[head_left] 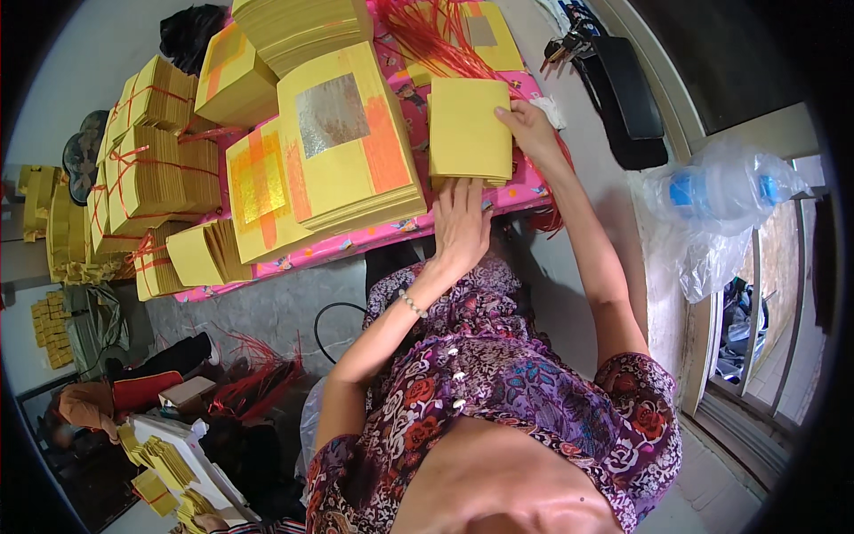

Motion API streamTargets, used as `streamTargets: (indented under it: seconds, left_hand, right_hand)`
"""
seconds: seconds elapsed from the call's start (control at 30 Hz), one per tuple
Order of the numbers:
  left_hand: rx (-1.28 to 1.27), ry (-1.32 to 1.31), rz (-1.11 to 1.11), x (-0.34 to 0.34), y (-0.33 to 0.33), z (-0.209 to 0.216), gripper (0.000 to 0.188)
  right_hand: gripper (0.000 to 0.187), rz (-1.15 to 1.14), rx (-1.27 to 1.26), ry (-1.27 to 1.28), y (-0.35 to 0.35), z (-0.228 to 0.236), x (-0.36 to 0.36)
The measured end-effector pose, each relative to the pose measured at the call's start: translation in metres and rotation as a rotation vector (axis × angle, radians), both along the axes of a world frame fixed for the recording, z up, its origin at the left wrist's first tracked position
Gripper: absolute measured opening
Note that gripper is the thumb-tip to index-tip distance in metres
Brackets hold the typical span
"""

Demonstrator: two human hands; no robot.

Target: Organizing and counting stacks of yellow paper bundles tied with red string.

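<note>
At upper centre of the frame, the right hand [531,133] pinches the right edge of a yellow paper stack [469,129]. The left hand [461,224] touches its lower edge, fingers extended; whether it grips, I cannot tell.

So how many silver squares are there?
2: one silver square on the big middle stack, another on yellow paper at the back. More may be hidden underneath.

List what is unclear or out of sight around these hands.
In the head view:
Left hand: fingertips partly hidden by the rectangular yellow paper stack.
Right hand: any fingers beneath are hidden by that stack.
Tall yellow paper pile: far end cut off by the picture's upper edge.
</note>
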State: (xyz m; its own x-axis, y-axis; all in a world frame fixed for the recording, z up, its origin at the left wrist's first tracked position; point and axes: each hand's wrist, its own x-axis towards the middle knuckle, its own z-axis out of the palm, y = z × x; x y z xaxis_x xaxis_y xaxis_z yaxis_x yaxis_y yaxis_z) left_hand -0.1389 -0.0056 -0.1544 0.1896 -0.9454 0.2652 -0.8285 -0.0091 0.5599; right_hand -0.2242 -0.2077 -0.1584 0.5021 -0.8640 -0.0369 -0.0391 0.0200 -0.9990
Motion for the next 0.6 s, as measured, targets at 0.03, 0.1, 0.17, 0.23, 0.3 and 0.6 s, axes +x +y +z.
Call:
streamTargets:
  seconds: [0.03,0.1,0.17,0.23,0.3,0.6]
  left_hand:
    - [0.001,0.002,-0.003,0.0,0.0,-0.004,0.063]
    - [-0.002,-0.08,-0.041,0.002,0.001,-0.011,0.065]
    - [-0.004,-0.122,-0.045,0.002,0.001,-0.016,0.068]
    - [-0.008,-0.167,-0.048,0.003,0.002,-0.019,0.07]
    - [0.013,-0.172,-0.054,0.002,0.004,-0.02,0.073]
    - [-0.01,-0.149,-0.067,0.005,0.007,-0.027,0.079]
  right_hand:
    - [0.027,-0.007,-0.077,0.07,-0.004,-0.012,0.0]
    - [0.026,-0.037,-0.106,0.132,-0.006,-0.027,-0.001]
    - [0.027,-0.076,-0.18,0.256,-0.006,-0.033,-0.003]
    - [0.027,-0.067,-0.185,0.259,-0.005,-0.032,-0.003]
    - [0.028,-0.062,-0.19,0.264,-0.001,-0.028,-0.003]
    - [0.03,-0.144,-0.344,0.434,0.006,-0.017,0.002]
